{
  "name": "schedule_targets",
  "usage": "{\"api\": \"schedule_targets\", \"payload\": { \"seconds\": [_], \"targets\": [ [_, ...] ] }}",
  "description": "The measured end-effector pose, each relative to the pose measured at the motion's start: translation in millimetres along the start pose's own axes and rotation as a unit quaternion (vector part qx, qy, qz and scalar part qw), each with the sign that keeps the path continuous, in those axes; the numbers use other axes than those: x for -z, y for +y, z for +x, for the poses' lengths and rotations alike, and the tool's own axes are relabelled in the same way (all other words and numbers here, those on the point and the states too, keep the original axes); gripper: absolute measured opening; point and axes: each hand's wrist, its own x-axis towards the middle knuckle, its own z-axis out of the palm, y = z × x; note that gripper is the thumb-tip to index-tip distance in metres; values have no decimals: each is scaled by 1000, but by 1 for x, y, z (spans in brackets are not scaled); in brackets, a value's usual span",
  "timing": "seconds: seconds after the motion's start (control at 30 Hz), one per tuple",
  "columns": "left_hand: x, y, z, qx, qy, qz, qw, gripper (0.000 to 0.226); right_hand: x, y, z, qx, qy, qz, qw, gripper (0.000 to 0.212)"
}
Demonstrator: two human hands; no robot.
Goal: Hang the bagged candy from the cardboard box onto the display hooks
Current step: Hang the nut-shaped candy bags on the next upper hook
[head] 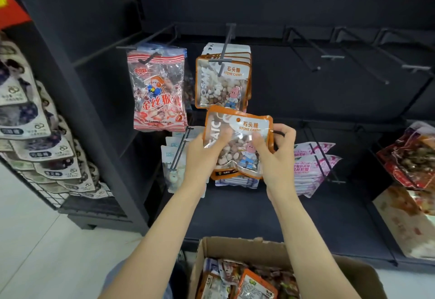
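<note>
Dark shelving with rows of display hooks filled the view. I had the stone candy bag pinched by both sides: my left hand gripped its left edge, my right hand its right, fingers curled round it to keep the hang hole up. It hung just below the hook already carrying matching stone candy bags, presumably its target. More packets waited in the cardboard box below.

glossy plastic candy bag, matt cardboard box
</note>
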Motion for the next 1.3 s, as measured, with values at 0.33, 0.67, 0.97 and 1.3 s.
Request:
{"api": "schedule_targets", "payload": {
  "seconds": [0.33, 0.67, 0.97, 1.3],
  "targets": [
    [5, -26, -28, -36, -214, 42, 975, 81, 8, 16, 19, -63, 140, -63, 986, 24],
    [-6, -17, -27, 6, -130, -54, 990, 38, 2, -2, 13, -30, 167, -107, 980, 25],
    [55, -29, -18, -34, -8, -44, 998, 42, 19, -4, 20, 13, 115, -98, 988, 18],
    [114, -8, -10, -187, 185, -85, 961, 42, -33, -30, 55, 315, 91, -258, 909, 35]
  ]
}}
